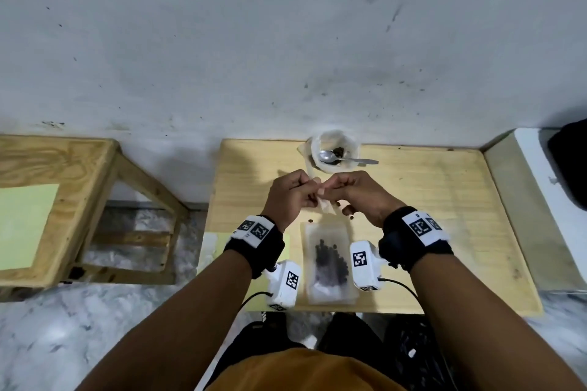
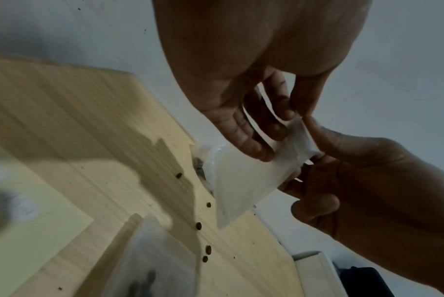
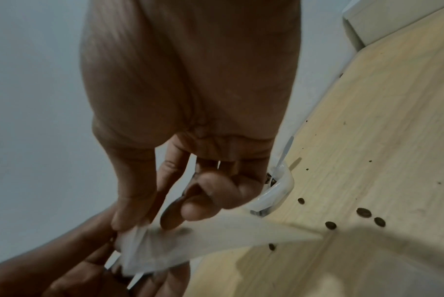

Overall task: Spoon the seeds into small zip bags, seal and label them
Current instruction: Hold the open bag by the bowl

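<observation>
Both my hands pinch the top edge of one small zip bag (image 2: 243, 180): my left hand (image 1: 290, 197) takes one end between thumb and fingers, my right hand (image 1: 357, 195) the other, and the bag hangs between them above the wooden table (image 1: 444, 216). It looks empty, so I judge I am parting its mouth for filling. To do that well I should rub the two lips apart at the strip instead of tugging the film, then keep one lip held so the mouth stays wide for the spoon (image 1: 336, 158). That spoon lies in the clear cup (image 1: 334, 149) at the table's far edge, its bowl resting among a small heap of dark seeds. Just before me a filled bag (image 1: 328, 263) lies flat with dark seeds inside; whether it is sealed I cannot tell. A few loose seeds (image 3: 363, 212) lie scattered on the table under my hands.
</observation>
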A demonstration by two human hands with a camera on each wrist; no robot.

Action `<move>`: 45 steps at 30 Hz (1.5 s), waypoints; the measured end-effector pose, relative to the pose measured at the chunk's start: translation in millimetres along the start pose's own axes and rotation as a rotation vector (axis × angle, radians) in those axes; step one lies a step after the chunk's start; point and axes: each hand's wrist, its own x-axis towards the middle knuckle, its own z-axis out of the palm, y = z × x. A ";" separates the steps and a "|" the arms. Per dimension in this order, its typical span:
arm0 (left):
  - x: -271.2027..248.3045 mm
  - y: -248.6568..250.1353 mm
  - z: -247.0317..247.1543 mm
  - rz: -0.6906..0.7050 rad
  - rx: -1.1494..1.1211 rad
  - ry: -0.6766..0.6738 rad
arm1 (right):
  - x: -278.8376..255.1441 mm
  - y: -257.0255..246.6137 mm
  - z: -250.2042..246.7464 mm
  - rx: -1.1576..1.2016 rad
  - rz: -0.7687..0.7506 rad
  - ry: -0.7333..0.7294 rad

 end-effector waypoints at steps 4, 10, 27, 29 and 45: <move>10.2 1.7 -5.7 0.006 0.050 -0.040 | 2.0 -6.1 1.8 0.020 0.004 0.034; 31.4 6.2 6.9 0.073 0.290 0.093 | 19.5 -3.9 4.9 -0.117 -0.070 0.182; 70.1 16.5 40.3 0.366 0.696 0.134 | 54.3 -8.5 -56.8 0.010 -0.146 0.154; 74.7 14.3 37.9 0.316 0.829 0.055 | 51.8 -10.7 -64.2 0.116 -0.139 0.113; 83.7 13.4 33.1 0.382 1.152 -0.092 | 64.0 -4.2 -81.0 -0.019 -0.106 0.032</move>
